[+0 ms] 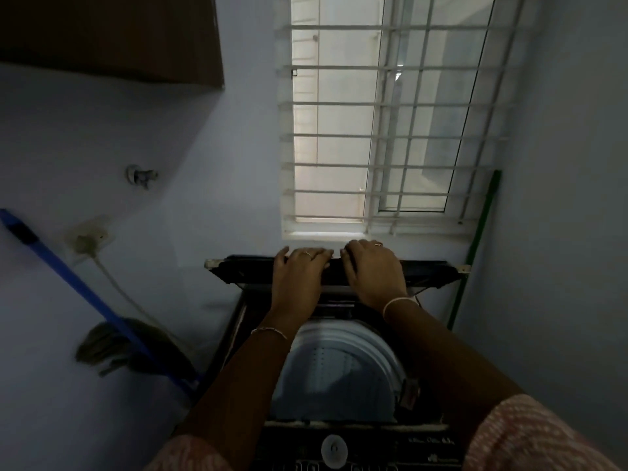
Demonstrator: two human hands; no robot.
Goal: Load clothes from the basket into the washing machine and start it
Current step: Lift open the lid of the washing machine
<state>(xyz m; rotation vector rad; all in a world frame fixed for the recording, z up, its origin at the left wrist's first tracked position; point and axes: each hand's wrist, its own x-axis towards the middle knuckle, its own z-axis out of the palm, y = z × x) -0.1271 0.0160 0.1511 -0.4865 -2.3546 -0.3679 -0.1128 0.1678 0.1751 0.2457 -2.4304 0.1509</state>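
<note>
- Washing machine (339, 433) stands against the wall under the barred window (390, 124), seen from above, its top open.
- Its dark lid (428, 271) is raised and folded back at the machine's far edge, just below the window sill.
- Both hands lie on the lid's top edge, side by side and close together near its middle.
- Left hand (299, 273) rests palm down with fingers stretched forward over the edge, flat against the lid rather than curled round anything.
- Right hand (372, 270) sits likewise, fingers bent over the far side of the edge; a pale bangle (399, 304) circles that wrist.
- Steel drum (336, 365) shows between the forearms; whether any clothes lie in it cannot be told in the dim light.
- A round knob (334, 448) sits on the control panel at the machine's near edge.
- A blue-handled mop (78, 283) leans on the wall left of the machine, and a green pole (479, 239) stands in the corner to its right.
</note>
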